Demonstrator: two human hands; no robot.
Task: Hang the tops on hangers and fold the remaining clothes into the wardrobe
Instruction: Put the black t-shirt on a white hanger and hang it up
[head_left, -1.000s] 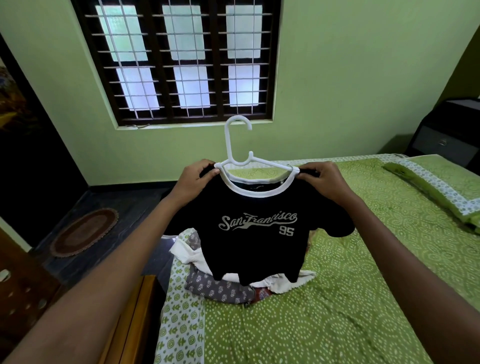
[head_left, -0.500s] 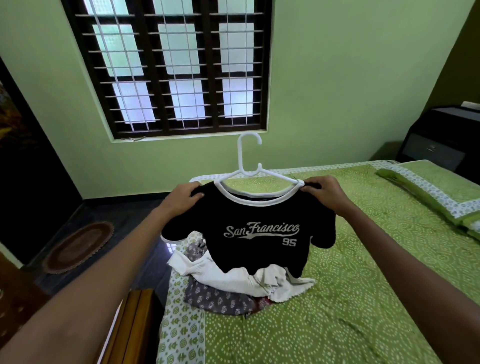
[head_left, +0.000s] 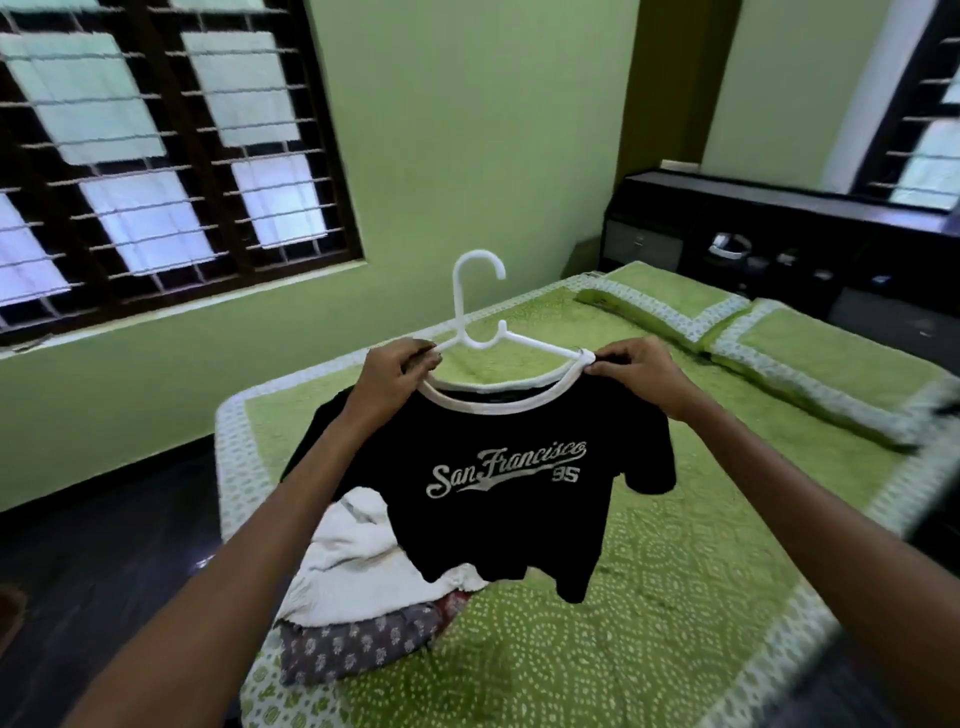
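- While both arms reached out over the bed, the black short-sleeved T-shirt (head_left: 511, 483) with white neck trim and "San Francisco 95" lettering hung in the air on a white plastic hanger (head_left: 480, 317).
- Left hand (head_left: 397, 374): fingers curled tight around the shirt's left shoulder and the hanger's arm, pinching cloth and plastic together.
- Right hand (head_left: 636, 374): fingers pinched the other shoulder of the shirt right at the end of the hanger's arm, thumb and forefinger closed on the white collar edge.
- Hook of the hanger stood upright above the neckline, curling to the right.
- Shirt's hem dangled clear of the green patterned bedspread (head_left: 649, 597), hanging slightly askew with the right side lower.
- Below and left of the shirt, a crumpled white cloth (head_left: 358, 561) lay heaped on a grey floral-print garment (head_left: 353, 647) near the corner of the bed; a bit of red fabric showed between them.
- Two green pillows (head_left: 779, 358) with white patterned borders sat at the far right of the bed.
- Dark wooden barred window (head_left: 156, 171) filled the wall to the left, and a dark headboard unit (head_left: 779, 234) ran behind the pillows.
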